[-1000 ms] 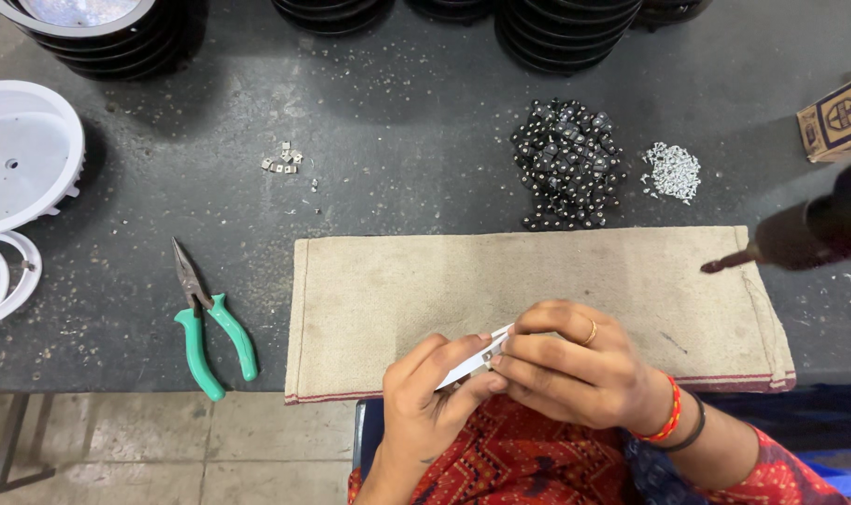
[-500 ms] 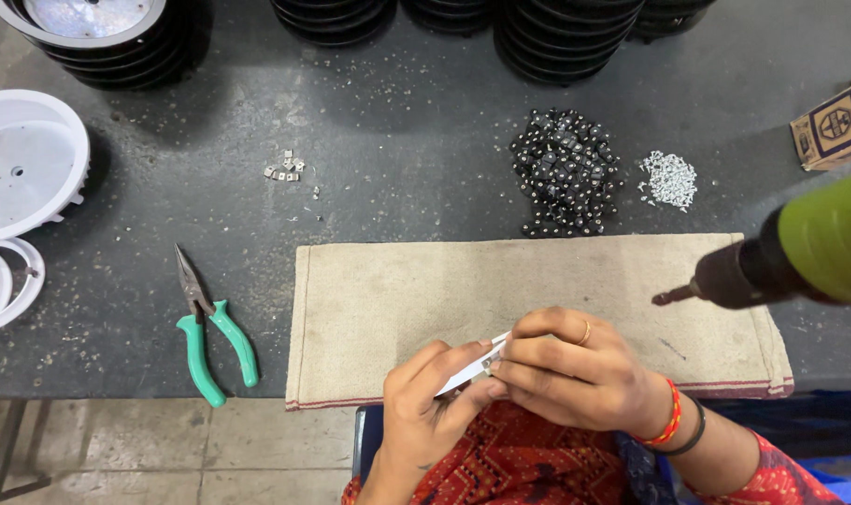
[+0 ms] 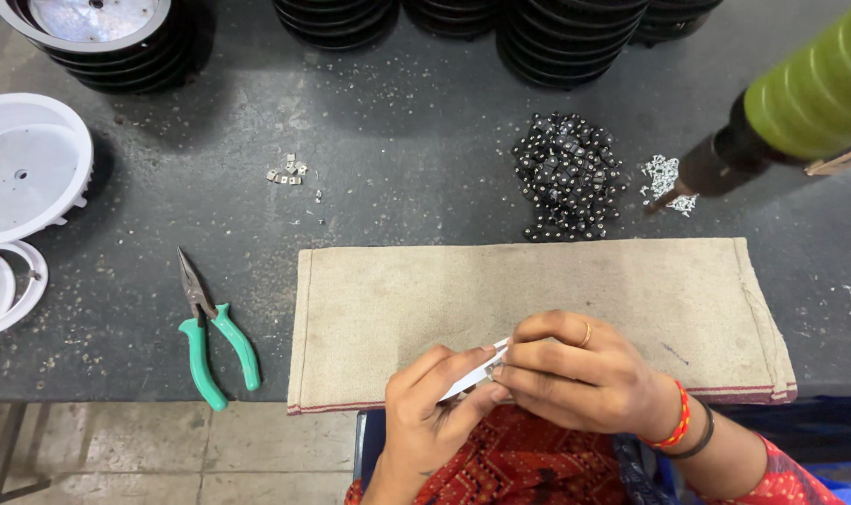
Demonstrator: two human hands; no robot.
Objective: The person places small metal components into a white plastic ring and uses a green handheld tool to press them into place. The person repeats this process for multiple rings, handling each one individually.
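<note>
My left hand (image 3: 435,411) and my right hand (image 3: 575,379) meet at the near edge of a beige cloth mat (image 3: 537,290). Together they pinch a small flat white strip (image 3: 472,377) between thumbs and fingertips. My right hand wears a ring, and red and dark bangles sit on its wrist. A green-bodied power screwdriver (image 3: 780,117) hangs at the upper right, its dark tip pointing down-left toward a small pile of silvery parts (image 3: 666,178).
A heap of small black parts (image 3: 567,176) lies beyond the mat. Green-handled pliers (image 3: 210,327) lie left of it, a few tiny metal bits (image 3: 287,172) farther back. White round housings (image 3: 23,168) sit at the left; stacked black ones (image 3: 556,37) line the far edge.
The green screwdriver has swung up and to the right, and looms larger in view. My hands keep pinching the white strip in about the same place.
</note>
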